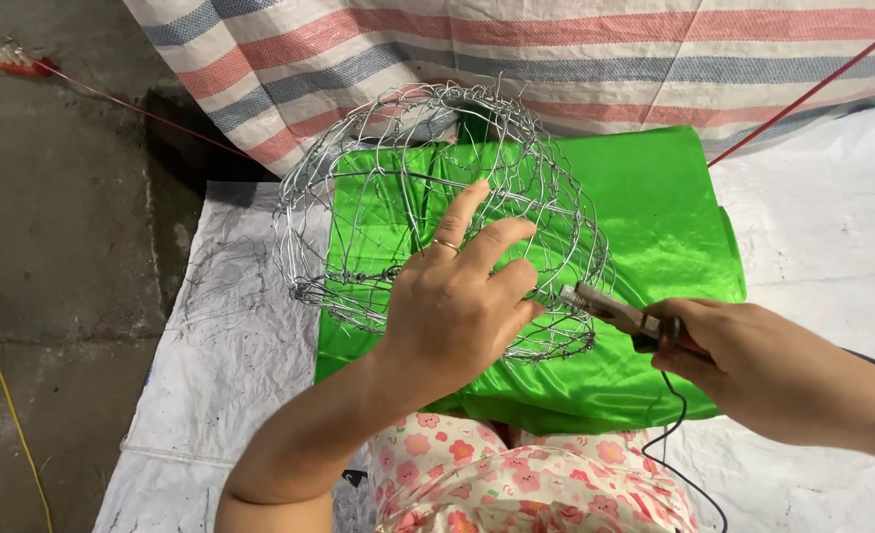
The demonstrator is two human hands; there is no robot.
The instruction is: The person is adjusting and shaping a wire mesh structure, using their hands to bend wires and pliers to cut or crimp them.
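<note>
The rounded wire mesh frame (437, 217) sits at the middle of the view on a shiny green cloth (655, 217). The left hand (457, 306) lies on the frame's near side, fingers spread across the wires. At 3 o'clock, the right hand (754, 365) is closed around the handles of a pair of pliers (615, 314), whose tip meets the frame's lower right rim. Bare white sheeting (813, 217) lies open toward 2 o'clock; grey concrete floor (62, 247) stretches at 9 o'clock. A striped tarp (556, 49) bounds 12 o'clock.
</note>
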